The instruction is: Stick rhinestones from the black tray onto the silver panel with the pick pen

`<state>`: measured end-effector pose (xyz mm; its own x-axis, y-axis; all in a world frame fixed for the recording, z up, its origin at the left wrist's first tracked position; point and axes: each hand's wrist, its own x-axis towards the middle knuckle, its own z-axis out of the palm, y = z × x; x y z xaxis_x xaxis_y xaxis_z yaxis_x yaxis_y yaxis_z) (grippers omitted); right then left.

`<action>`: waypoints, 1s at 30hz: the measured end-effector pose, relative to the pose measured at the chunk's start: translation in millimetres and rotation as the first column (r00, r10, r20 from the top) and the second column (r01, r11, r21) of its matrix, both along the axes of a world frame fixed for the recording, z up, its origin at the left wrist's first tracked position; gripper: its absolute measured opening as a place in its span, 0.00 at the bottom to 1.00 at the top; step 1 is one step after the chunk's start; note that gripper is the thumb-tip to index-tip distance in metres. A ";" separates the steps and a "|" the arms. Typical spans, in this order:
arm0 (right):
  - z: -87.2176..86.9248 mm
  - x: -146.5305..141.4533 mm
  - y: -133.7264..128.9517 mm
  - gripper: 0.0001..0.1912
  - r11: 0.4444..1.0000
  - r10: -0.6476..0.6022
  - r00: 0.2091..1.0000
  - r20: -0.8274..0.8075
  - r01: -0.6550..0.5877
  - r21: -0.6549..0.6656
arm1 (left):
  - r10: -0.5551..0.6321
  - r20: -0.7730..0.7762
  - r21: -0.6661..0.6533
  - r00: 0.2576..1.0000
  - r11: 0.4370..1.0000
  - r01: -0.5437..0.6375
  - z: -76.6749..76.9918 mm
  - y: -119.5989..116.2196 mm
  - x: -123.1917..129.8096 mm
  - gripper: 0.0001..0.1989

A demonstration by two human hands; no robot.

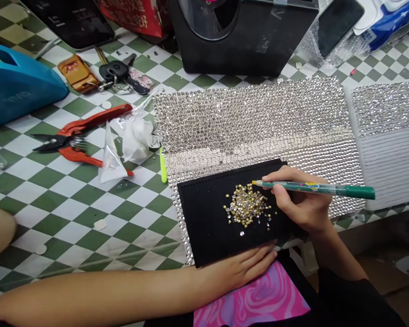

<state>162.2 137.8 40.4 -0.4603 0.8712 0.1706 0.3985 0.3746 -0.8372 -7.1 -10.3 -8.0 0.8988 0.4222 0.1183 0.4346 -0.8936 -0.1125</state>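
Note:
My right hand (301,202) is closed around a green pen (303,186), whose yellow tip is over a pile of gold and clear rhinestones (247,206). The pile lies on a black tray (204,218), with a few loose stones around it. Along the tray's near edge my left hand (241,268) lies flat, fingers stretched out, touching a pink and purple swirled cloth (262,295). Under and behind the tray spreads a sheet of silvery rhinestones (252,111).
Red-handled pliers (78,131), a small plastic bag (112,159), keys (114,70) and a teal object (20,86) are on the left. A black box (231,50) stands behind; a white ridged board (391,163) lies on the right.

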 end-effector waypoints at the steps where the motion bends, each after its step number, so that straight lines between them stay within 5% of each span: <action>1: -0.4 0.6 -0.4 0.09 1.000 -0.014 1.000 -0.011 0.014 0.002 | -0.003 -0.019 0.006 1.000 1.000 0.003 0.4 0.3 -0.2 0.29; 30: 3.1 -3.8 2.8 0.09 0.992 0.076 0.995 0.065 -0.082 0.098 | 0.008 0.068 -0.062 0.998 0.998 -0.004 -6.8 -3.5 2.8 0.29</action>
<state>158.4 140.6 43.5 -0.5391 0.8117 0.2248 0.4138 0.4878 -0.7687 -4.4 -13.8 -14.8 0.8872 0.4355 0.1526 0.4443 -0.8954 -0.0276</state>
